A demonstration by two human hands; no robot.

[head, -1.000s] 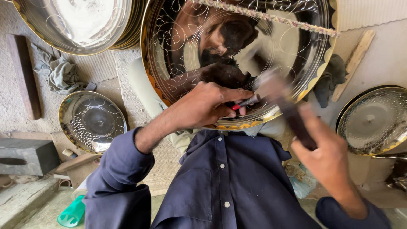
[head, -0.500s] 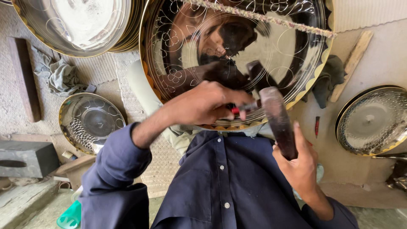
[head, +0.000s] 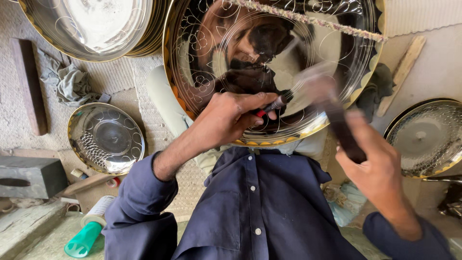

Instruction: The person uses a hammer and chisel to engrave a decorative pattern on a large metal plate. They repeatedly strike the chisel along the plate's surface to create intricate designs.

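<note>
We see the left hand [head: 231,118] closed around a small punch tool [head: 272,106] with a red band, its dark tip pressed against the face of the large engraved metal tray [head: 202,72]. The right hand [head: 380,168] is clenched on the dark handle of a hammer [head: 337,120], whose head is blurred just beside the tool's upper end; we cannot tell whether the two are touching. The tray stands tilted against our lap, its lower gold-trimmed rim resting just above the dark blue shirt [head: 260,207], and its polished face carries fine floral line work and a dark reflection. A frayed cord [head: 308,19] runs slantwise across its upper part.

Further out on our left, a smaller patterned plate [head: 106,137] lies flat on the floor, and a stack of shiny trays [head: 96,29] fills the upper corner. A crumpled grey rag [head: 70,82] lies between them, near a long wooden block [head: 30,86]. A dark rectangular block [head: 29,175] sits at the left edge, and a green-capped bottle [head: 89,231] lies on its side near our left sleeve. On our right, another dimpled tray [head: 426,139] rests at the edge, with a flat wooden stick [head: 402,74] and a dark cloth [head: 378,91] above it.
</note>
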